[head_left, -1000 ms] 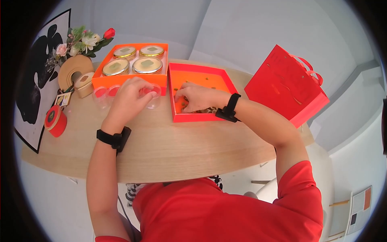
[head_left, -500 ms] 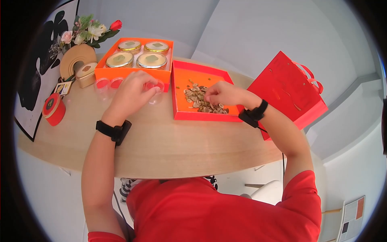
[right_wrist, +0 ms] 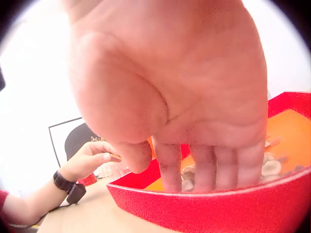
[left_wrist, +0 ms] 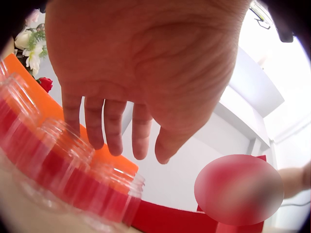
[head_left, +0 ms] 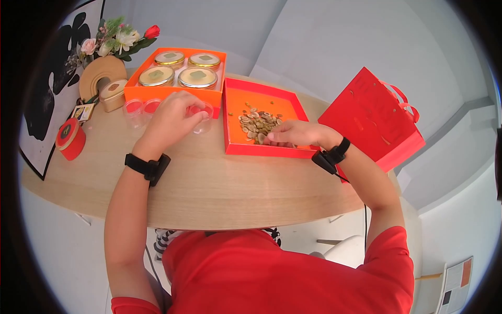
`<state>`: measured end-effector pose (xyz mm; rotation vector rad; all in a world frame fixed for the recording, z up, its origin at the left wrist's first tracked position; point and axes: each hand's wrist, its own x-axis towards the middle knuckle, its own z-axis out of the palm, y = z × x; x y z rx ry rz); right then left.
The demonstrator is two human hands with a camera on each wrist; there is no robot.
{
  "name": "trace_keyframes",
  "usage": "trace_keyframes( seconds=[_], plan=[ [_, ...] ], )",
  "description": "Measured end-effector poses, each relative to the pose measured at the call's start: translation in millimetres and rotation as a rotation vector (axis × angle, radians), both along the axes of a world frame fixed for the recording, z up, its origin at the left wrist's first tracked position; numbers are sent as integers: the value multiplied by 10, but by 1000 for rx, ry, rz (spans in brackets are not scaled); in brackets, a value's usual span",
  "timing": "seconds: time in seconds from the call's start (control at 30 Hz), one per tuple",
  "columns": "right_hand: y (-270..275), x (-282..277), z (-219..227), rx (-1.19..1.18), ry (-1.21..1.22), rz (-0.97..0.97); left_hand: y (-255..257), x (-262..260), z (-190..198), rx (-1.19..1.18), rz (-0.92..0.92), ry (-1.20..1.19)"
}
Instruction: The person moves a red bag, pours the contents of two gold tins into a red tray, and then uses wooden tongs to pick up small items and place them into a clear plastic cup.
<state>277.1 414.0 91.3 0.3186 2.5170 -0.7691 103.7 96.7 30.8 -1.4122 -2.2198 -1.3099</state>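
Note:
Above the clear jars with red inside, my left hand [head_left: 172, 119] hangs with fingers extended and thumb apart; nothing shows between them in the left wrist view. The nearest jar [head_left: 203, 123] stands just beyond its fingertips. Brown dried slices [head_left: 253, 124] lie heaped in the shallow red box with an orange floor [head_left: 240, 97]. Over the heap's right side, my right hand [head_left: 298, 133] reaches down with its fingers at the slices. In the right wrist view that hand [right_wrist: 184, 97] has fairly straight fingers, their tips low behind the red wall [right_wrist: 204, 208].
An orange box [head_left: 172, 94] with several lidded tins stands behind the jars. At the left are flowers [head_left: 117, 42], a round red box [head_left: 70, 138], a beige tin [head_left: 113, 94] and a framed picture [head_left: 39, 99]. A red paper bag [head_left: 368, 112] stands at the right.
My right hand has moved rightward inside the red box from its left side, lifting off the slices and lowering again. The slices are more exposed. My left hand has stayed by the jars.

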Motion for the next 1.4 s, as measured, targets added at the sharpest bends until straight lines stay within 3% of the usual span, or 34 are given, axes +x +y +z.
trace_keyframes(
  seconds=[0.33,0.63,0.73,0.83,1.03,1.13,1.23,1.33,1.4],
  plan=[
    [207,-258,-93,42,283,-165,-34,11,10,14,12,-1],
    [796,97,-326,612,127,-62,-10,-23,-33,-1,12,30],
    [392,207,-136,316,71,-220,-6,-28,-29,-16,3,9],
    [165,150,-138,-37,125,-255,12,-5,-25,-9,-5,-18],
    [-182,-128,-186,-288,367,-200,-15,-43,-43,3,10,50],
    [-317,-186,-152,-240,393,-156,-23,-36,-29,-4,14,36],
    [-511,-144,-51,-365,232,-102,-25,-27,-30,3,20,37],
    [-507,-156,-169,-147,241,79,-21,13,0,-4,28,28],
    [-495,-186,-162,-199,195,-3,-12,-7,-16,1,28,47]
  ],
)
